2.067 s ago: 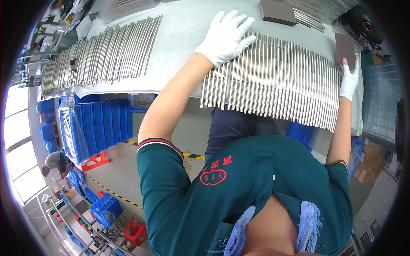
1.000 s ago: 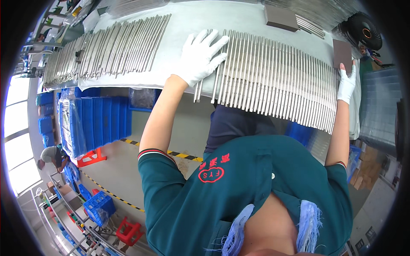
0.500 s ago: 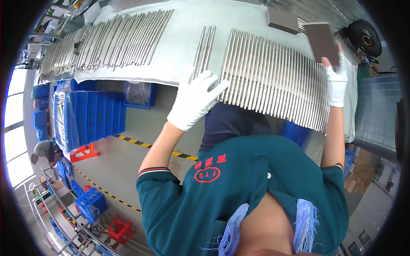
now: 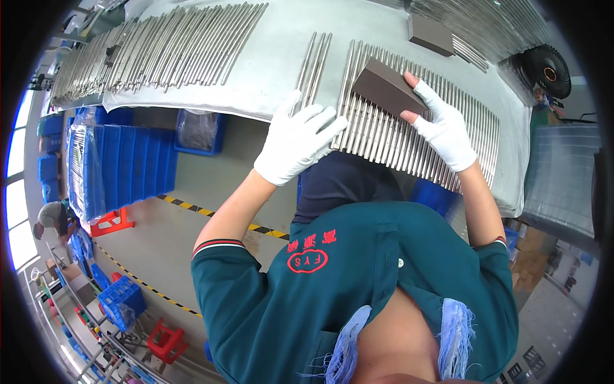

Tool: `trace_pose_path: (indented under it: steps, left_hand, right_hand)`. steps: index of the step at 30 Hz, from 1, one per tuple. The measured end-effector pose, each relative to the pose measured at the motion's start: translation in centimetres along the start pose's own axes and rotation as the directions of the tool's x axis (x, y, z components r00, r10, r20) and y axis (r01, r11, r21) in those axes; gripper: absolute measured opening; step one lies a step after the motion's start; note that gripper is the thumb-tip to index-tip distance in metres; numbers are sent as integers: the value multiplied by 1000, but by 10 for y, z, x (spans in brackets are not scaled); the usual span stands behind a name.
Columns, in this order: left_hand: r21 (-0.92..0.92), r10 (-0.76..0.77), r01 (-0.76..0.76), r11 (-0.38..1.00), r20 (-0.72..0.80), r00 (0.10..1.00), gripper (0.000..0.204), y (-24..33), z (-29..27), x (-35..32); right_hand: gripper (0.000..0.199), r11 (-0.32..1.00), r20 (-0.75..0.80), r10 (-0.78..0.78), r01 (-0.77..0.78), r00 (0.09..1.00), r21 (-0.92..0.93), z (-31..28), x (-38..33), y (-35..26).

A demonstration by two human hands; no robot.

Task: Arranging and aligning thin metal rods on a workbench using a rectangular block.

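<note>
A dark brown rectangular block is gripped at its right end by my right hand, in a white glove with bare thumb and fingertip showing. The block lies slantwise over the left part of a row of shiny metal rods, laid side by side. At that row's left end my left hand, also gloved, rests with its fingers spread, near the rods' close ends. A few separate metal rods lie just beyond its fingertips on the pale cloth.
A second brown block sits at the back, beside more rods. Another long row of rods covers the table's left side. A black fan stands at the far right. Blue crates are stacked on the floor; a person is far left.
My right hand has brought the block from the right end of the row leftward, tilting it down over the rods. My left hand stays at the row's left end.
</note>
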State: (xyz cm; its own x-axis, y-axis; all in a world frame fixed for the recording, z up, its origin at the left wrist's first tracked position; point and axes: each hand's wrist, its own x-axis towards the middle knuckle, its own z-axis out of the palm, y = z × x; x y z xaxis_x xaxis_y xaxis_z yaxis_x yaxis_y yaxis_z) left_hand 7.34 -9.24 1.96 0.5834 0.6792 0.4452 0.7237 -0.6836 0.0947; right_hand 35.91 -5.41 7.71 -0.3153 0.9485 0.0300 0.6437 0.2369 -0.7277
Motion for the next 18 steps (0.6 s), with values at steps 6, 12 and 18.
trace_pose_path:
  steps: [6, 12, 18]
  left_hand:
    - [4, 23, -23, 1000, -22, 999, 50, -5, 3, 0]
    - [-41, 38, -42, 998, -84, 996, 48, -8, 7, 1]
    - [-59, 23, -35, 998, -192, 981, 43, -7, 10, -2]
  right_hand:
    - [58, 989, 71, -143, 145, 987, -23, 10, 8, -9]
    - [52, 936, 113, -261, 280, 959, -211, 27, 21, -29]
    - [54, 959, 123, -186, 208, 975, -191, 12, 14, -31]
